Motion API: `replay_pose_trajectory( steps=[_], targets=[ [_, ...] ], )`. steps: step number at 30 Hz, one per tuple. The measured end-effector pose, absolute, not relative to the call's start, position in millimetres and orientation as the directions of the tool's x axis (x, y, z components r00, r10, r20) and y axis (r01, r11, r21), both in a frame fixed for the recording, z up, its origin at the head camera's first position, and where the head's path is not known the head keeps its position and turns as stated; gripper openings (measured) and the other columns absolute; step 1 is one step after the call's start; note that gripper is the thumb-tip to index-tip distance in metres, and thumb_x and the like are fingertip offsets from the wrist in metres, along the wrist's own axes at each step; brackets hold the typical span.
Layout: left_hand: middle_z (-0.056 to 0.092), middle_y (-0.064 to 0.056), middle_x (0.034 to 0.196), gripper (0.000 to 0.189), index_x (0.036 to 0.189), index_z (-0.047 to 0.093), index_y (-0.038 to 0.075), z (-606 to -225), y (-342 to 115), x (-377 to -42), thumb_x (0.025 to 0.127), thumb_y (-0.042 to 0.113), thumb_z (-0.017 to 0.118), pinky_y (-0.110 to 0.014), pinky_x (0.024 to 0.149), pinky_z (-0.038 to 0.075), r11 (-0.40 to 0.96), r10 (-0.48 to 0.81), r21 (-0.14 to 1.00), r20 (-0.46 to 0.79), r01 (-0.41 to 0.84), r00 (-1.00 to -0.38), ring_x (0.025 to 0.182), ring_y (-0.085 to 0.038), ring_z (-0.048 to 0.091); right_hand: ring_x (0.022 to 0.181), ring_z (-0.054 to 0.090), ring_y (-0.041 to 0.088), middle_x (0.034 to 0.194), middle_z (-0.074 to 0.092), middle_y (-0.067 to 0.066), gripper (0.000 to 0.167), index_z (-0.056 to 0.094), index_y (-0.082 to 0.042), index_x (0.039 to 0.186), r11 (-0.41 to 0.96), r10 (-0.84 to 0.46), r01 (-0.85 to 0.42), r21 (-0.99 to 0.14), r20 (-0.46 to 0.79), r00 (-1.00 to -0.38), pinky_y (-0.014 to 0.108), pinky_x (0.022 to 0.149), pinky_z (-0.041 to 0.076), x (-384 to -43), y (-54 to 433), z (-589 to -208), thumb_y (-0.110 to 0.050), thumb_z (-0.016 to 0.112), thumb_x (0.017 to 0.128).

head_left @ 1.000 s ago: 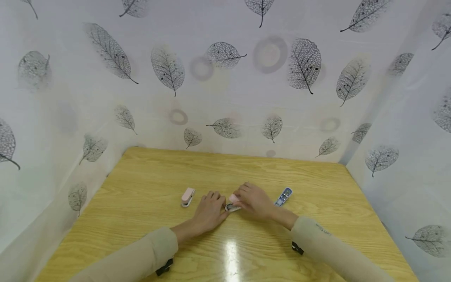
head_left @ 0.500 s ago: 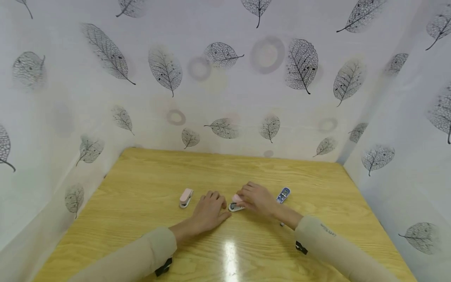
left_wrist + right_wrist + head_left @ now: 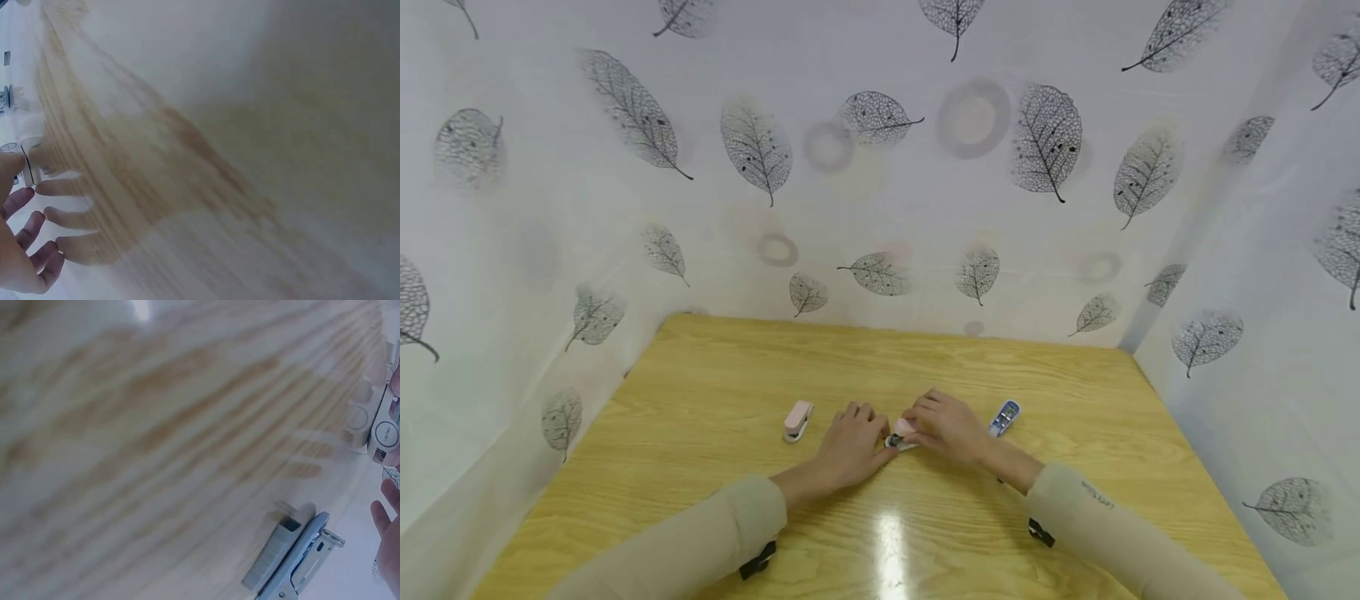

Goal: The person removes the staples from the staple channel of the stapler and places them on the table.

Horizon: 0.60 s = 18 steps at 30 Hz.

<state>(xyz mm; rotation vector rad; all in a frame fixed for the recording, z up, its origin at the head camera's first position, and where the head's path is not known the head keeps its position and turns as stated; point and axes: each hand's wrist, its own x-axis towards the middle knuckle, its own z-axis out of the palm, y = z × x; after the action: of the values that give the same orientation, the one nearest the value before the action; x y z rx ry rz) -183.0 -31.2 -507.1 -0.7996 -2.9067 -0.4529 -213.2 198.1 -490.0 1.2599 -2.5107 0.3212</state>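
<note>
A small pink-and-white stapler (image 3: pixel 902 427) sits at the middle of the table between both hands, its pink top raised from the white base. My right hand (image 3: pixel 951 427) pinches it from the right, fingers at the pink top. Thumb and fingers of my left hand (image 3: pixel 854 447) close around its left end. In the left wrist view, the stapler's edge (image 3: pixel 27 164) shows between thumb and fingertips. The right wrist view catches the stapler's round end (image 3: pixel 385 434) beside the right fingers, which hide much of the rest.
Another pink stapler (image 3: pixel 797 420) rests left of the hands. A blue stapler (image 3: pixel 1004 417), opened out, lies behind the right wrist; it shows large in the right wrist view (image 3: pixel 300 556). Leaf-patterned curtains (image 3: pixel 880 200) border the wooden table (image 3: pixel 737 367).
The left fingers came off the stapler's end half a second ago and are now back at it. The right hand has kept its hold, shifting slightly right.
</note>
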Motion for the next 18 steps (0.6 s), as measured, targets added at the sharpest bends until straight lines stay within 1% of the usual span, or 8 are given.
replay_pose_trajectory(
  steps=[3,8,12,15,18],
  targets=[
    [0.063,-0.002,0.102,0.028,0.095,0.066,0.02,-507,-30,-183,0.096,0.047,0.075,-0.035,0.078,0.044,0.82,0.488,0.253,0.161,0.514,-0.858,0.096,-0.021,0.055,0.105,0.067,0.015,0.108,0.077,-0.003,0.03,0.077,-0.014,0.109,0.596,-0.729,-0.8,-0.065,0.375,-0.573,0.03,0.092,0.058,-213,199,-491,-0.036,0.082,0.09],
    [0.061,-0.001,0.099,0.03,0.091,0.062,0.021,-506,-28,-183,0.096,0.047,0.075,-0.032,0.076,0.04,0.827,0.483,0.248,0.143,0.504,-0.864,0.092,-0.02,0.052,0.106,0.066,0.015,0.11,0.076,-0.004,0.031,0.076,-0.016,0.109,0.622,-0.706,-0.777,-0.091,0.362,-0.608,0.032,0.094,0.058,-214,204,-488,-0.039,0.083,0.089],
    [0.059,-0.001,0.097,0.032,0.089,0.06,0.021,-505,-28,-183,0.096,0.048,0.075,-0.031,0.074,0.036,0.833,0.482,0.24,0.133,0.499,-0.866,0.089,-0.019,0.05,0.104,0.067,0.016,0.108,0.075,-0.003,0.031,0.074,-0.016,0.107,0.634,-0.695,-0.767,-0.097,0.363,-0.621,0.033,0.09,0.059,-215,208,-482,-0.039,0.085,0.088],
    [0.059,-0.001,0.097,0.032,0.088,0.06,0.021,-504,-28,-183,0.096,0.048,0.075,-0.031,0.074,0.036,0.834,0.484,0.232,0.129,0.501,-0.865,0.089,-0.019,0.049,0.103,0.067,0.017,0.107,0.074,-0.003,0.033,0.074,-0.016,0.107,0.651,-0.686,-0.753,-0.092,0.354,-0.636,0.035,0.088,0.059,-216,212,-479,-0.04,0.085,0.087],
    [0.059,-0.001,0.096,0.032,0.088,0.06,0.021,-503,-28,-183,0.096,0.047,0.076,-0.032,0.074,0.038,0.834,0.485,0.226,0.133,0.503,-0.864,0.089,-0.019,0.05,0.105,0.067,0.018,0.108,0.074,-0.003,0.034,0.073,-0.017,0.108,0.673,-0.679,-0.736,-0.08,0.33,-0.656,0.038,0.092,0.059,-218,216,-476,-0.043,0.084,0.088]
  ],
)
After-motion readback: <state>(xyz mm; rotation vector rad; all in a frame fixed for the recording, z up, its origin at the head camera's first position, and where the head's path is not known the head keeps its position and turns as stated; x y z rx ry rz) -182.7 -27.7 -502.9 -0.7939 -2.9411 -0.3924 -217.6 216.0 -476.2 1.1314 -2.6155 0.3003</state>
